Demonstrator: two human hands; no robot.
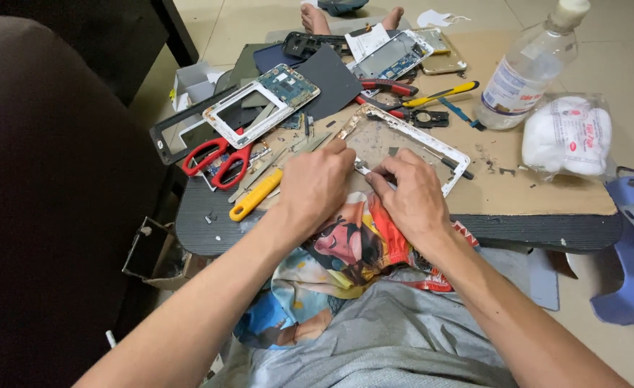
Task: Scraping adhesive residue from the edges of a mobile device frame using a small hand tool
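While both hands are pinching it, the small metal part (362, 168) is looking light, stiff and slippery. Left hand (315, 185) and right hand (410, 195) are gripping its ends, with the thin white frame (432, 144) just beyond looking fragile.

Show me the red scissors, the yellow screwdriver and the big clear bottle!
red scissors (221, 159): head view, on a red handle loop.
yellow screwdriver (257, 195): head view, mid-handle.
clear bottle (522, 75): head view, on its label.
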